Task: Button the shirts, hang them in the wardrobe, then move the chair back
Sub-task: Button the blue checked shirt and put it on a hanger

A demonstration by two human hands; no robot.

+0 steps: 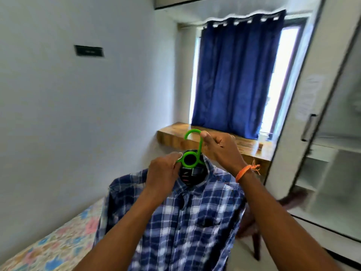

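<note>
Shirt (187,218) on a green hanger (190,151), held up in front of the open wardrobe (332,153).

Left hand (164,173) pinches the hanger's ring at the collar; right hand (218,147) pinches the hook, fingers curled. The plaid front looks buttoned, so this one seems ready to go on the rail. Hanging is not yet done, and the chair (252,227), partly hidden behind the shirt, is left to move.

A wooden counter (205,139) sits under the window with a small cup (262,137) on it. A bed (48,247) has a flowery sheet.
</note>
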